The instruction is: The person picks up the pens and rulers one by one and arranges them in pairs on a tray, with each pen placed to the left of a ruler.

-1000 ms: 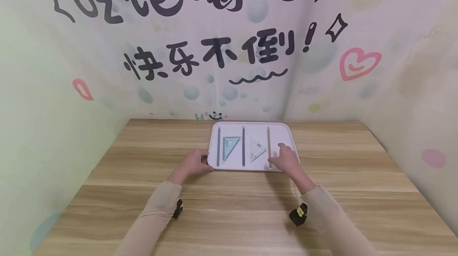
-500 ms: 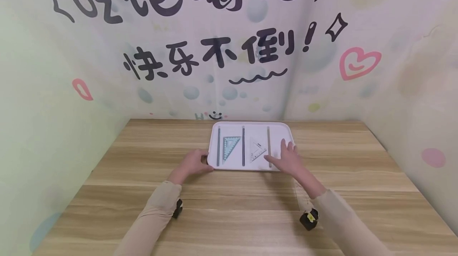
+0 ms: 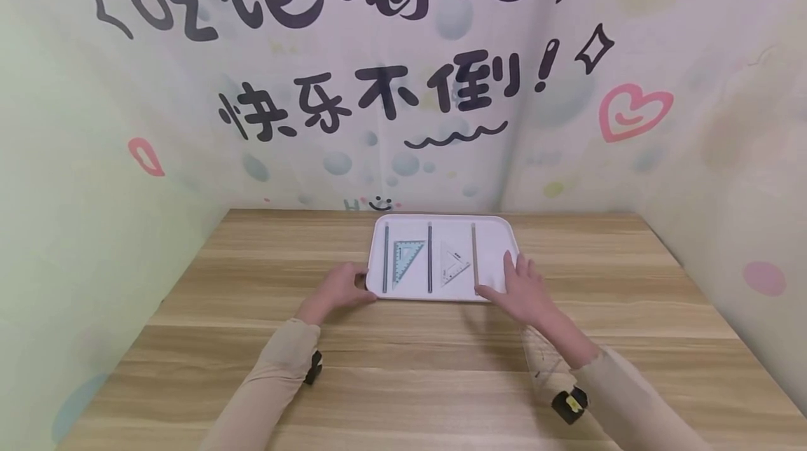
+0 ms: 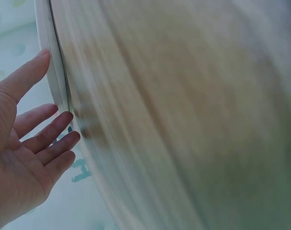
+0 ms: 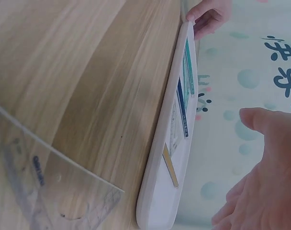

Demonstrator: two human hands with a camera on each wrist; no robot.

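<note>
My left hand [image 3: 343, 286] is at the front left corner of a white tray [image 3: 498, 234]; its thumb touches the rim, with the fingers loosely extended in the left wrist view. My right hand [image 3: 526, 293] is spread near the tray's front right corner and holds nothing. In the right wrist view it is apart from the tray. On the tray lie a grey-blue stick [image 3: 386, 258], a blue set square [image 3: 407, 260], a dark stick [image 3: 430, 258], a clear set square [image 3: 454, 267] and a tan stick [image 3: 475, 251]. My right thumb overlaps the tan stick's near end.
Another clear plastic drawing piece [image 5: 54, 191] lies on the wood-grain table [image 3: 403, 381] below my right forearm, partly hidden. A patterned wall sheet [image 3: 441, 171] rises behind the tray. A black wrist camera [image 3: 570, 404] hangs by my right sleeve.
My right hand has moved away from the tan stick, back and to the right. The clear piece under its forearm shows more. The left hand and tray have stayed put.
</note>
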